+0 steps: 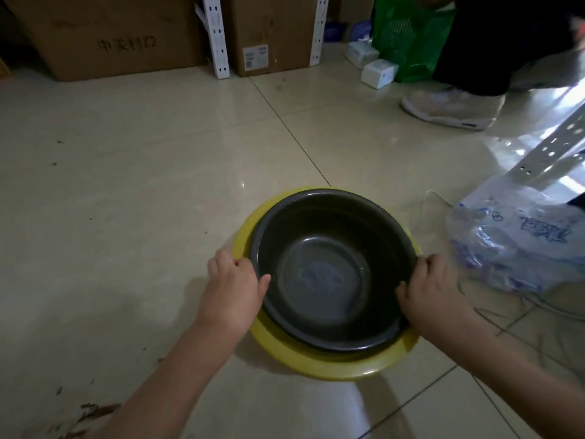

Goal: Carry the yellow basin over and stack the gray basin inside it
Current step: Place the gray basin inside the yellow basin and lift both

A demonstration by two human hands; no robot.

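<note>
While gray basin (329,274) nests in yellow basin (323,359), both hands grip rim.

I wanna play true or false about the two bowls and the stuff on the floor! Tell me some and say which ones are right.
1. The gray basin sits inside the yellow basin. True.
2. Only one hand touches the basins. False: the left hand and the right hand each grip a side of the rims.
3. The gray basin is full of toys. False: nothing lies in it; its bare bottom shows.
4. A clear plastic bag lies on the floor right of the basins. True.
5. The cardboard boxes stand inside the yellow basin. False: they stand far behind it, by the white shelf posts.
</note>
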